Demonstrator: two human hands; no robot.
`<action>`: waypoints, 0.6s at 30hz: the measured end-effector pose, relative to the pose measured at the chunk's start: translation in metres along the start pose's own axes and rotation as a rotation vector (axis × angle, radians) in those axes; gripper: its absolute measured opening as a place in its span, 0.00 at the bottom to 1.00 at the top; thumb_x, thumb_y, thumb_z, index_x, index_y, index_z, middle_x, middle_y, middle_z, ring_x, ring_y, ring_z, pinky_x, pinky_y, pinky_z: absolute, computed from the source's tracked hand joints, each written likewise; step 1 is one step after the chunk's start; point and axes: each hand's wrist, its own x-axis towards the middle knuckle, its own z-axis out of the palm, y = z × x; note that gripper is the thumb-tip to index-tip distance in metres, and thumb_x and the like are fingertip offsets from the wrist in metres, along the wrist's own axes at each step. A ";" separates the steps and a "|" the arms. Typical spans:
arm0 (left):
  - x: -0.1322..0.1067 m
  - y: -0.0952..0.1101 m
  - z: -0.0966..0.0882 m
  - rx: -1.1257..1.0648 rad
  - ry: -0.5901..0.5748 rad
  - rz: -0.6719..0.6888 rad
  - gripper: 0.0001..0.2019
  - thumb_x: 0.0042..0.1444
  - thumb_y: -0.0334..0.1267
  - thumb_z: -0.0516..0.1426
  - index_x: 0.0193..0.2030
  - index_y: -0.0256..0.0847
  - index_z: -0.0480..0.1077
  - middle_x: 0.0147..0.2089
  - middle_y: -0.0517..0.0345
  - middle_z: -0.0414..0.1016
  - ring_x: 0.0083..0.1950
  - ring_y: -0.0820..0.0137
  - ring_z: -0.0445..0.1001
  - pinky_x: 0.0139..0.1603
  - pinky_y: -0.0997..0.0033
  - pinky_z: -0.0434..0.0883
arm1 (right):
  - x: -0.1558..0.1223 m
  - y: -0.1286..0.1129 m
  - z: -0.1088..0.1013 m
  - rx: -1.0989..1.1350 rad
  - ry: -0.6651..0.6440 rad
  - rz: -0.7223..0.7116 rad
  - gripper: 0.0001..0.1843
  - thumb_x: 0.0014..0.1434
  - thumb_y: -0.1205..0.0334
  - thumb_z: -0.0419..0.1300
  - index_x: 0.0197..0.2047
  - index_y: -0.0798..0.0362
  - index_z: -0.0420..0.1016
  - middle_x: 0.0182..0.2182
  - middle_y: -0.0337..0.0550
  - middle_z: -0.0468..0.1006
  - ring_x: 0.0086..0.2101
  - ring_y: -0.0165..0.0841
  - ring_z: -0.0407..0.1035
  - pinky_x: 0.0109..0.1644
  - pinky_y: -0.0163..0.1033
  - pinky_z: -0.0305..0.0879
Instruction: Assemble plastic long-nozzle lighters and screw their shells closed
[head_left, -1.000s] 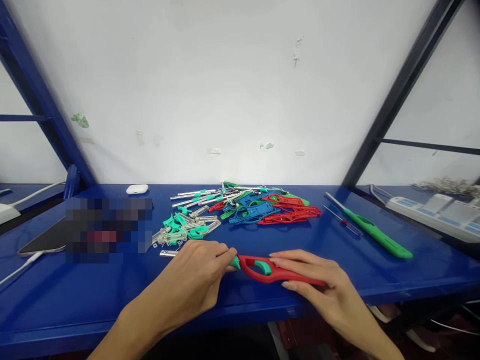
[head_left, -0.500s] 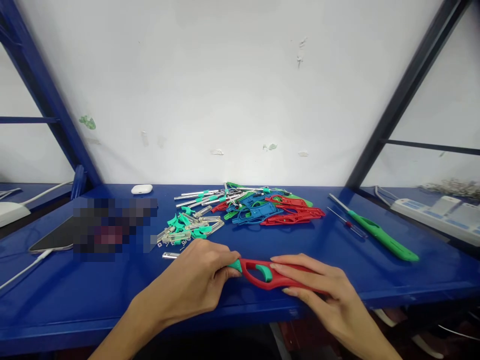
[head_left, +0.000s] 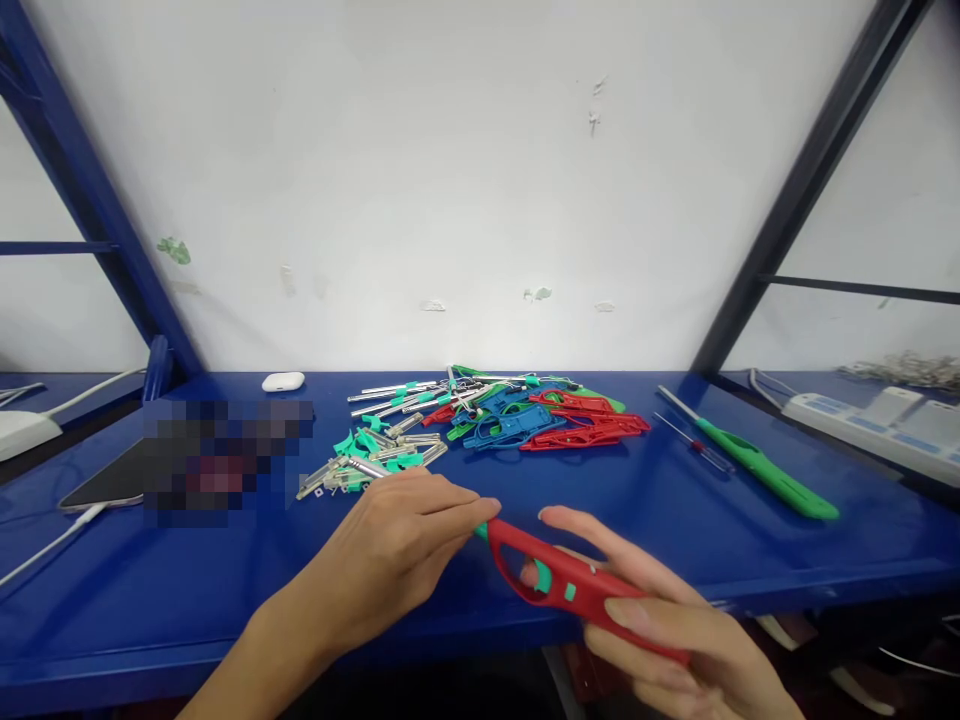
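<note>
A red long-nosed gas lighter (head_left: 592, 590) with a green trigger and a small green switch slants across the front of the table, held between both hands. My left hand (head_left: 405, 540) pinches it at the green collar, and its metal barrel sticks out past the knuckles to the upper left. Around the rear of the handle my right hand (head_left: 667, 630) is closed, thumb on top, one fingertip at the trigger and the forefinger raised. Just beyond the left hand lies a heap of green triggers and clear fuel tanks (head_left: 382, 445).
Behind are red, blue and green handle shells (head_left: 525, 420) and several metal barrels (head_left: 397, 395). To the right lie a screwdriver (head_left: 701, 448) and a green lighter (head_left: 765, 470). A white earphone case (head_left: 283, 382) and a phone (head_left: 112, 477) are at left.
The red lighter has turned, its handle end swinging down toward me and its barrel rising. My right hand has moved from lying along it to gripping the handle with the thumb on top.
</note>
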 end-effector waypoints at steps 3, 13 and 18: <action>0.001 0.001 0.005 -0.003 -0.010 -0.007 0.12 0.73 0.24 0.55 0.57 0.39 0.74 0.43 0.55 0.86 0.38 0.67 0.84 0.38 0.68 0.75 | -0.003 -0.004 0.009 0.012 0.094 -0.009 0.29 0.61 0.58 0.75 0.64 0.34 0.77 0.47 0.44 0.84 0.19 0.13 0.43 0.18 0.21 0.40; -0.005 0.019 -0.015 -0.013 -0.370 -0.315 0.11 0.71 0.31 0.60 0.56 0.49 0.76 0.50 0.58 0.83 0.47 0.64 0.81 0.49 0.63 0.74 | -0.008 0.009 0.004 -0.571 0.265 -0.052 0.37 0.63 0.44 0.71 0.71 0.28 0.64 0.67 0.48 0.73 0.20 0.16 0.62 0.21 0.28 0.59; -0.010 0.025 -0.025 0.025 -0.595 -0.538 0.07 0.68 0.34 0.65 0.50 0.51 0.78 0.47 0.61 0.81 0.47 0.63 0.80 0.50 0.65 0.73 | 0.012 0.002 0.003 -1.290 0.415 -0.412 0.12 0.67 0.48 0.67 0.53 0.35 0.82 0.58 0.39 0.81 0.54 0.42 0.77 0.62 0.47 0.74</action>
